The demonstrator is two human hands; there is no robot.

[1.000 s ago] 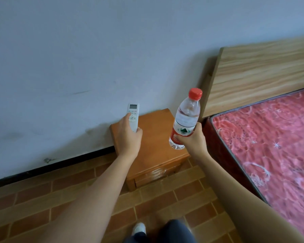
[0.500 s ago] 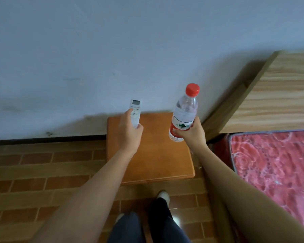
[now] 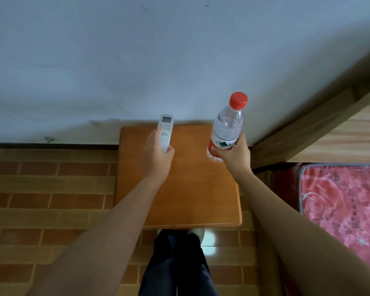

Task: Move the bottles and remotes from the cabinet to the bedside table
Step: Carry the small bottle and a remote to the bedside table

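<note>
The left hand (image 3: 157,159) hides the lower end of the remote (image 3: 166,127); the right hand (image 3: 235,154) covers part of the bottle (image 3: 228,127). Right of it, the mattress (image 3: 340,199) is cut off.

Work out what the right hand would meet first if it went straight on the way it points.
Probably the wall behind the bedside table, led by the water bottle the right hand grips; depth is unclear.

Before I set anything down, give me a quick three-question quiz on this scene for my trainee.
1. True or false: the left hand grips the bottle.
2. The bottle's cap is: A blue, B red, C white.
3. Fill in: both hands are above the ____.
Key: 1 false: it grips the remote, and the right hand grips the bottle. 2 B. 3 bedside table.
</note>
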